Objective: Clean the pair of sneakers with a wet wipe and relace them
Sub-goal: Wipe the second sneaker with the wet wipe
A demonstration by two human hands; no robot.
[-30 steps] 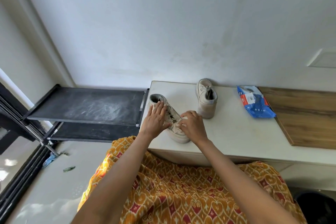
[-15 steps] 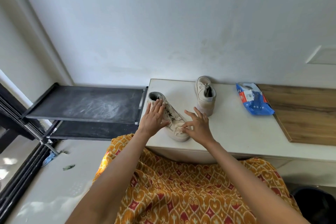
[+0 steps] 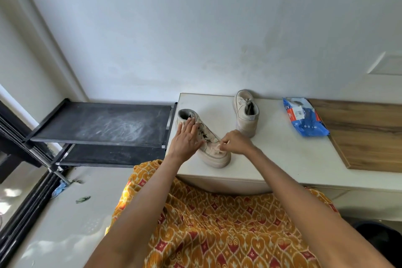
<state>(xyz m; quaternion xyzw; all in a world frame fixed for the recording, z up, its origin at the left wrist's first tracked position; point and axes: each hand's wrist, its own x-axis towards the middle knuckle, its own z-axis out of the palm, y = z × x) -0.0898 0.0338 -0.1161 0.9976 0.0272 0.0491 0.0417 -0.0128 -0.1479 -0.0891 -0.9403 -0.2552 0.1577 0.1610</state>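
The left hand (image 3: 187,137) lies flat, fingers straight, pressing the side of the near sneaker (image 3: 212,146). The right hand (image 3: 236,142), fingers curled, pinches a pale wet wipe (image 3: 218,148) against that sneaker's toe. Beyond the right hand stands the second sneaker (image 3: 246,113); further to its right lies a blue wipes packet (image 3: 304,120), all on the white cabinet top (image 3: 282,154).

Home entryway corner — black shoe rack (image 3: 102,124), low white cabinet (image 3: 282,159), plain painted wall (image 3: 174,28).
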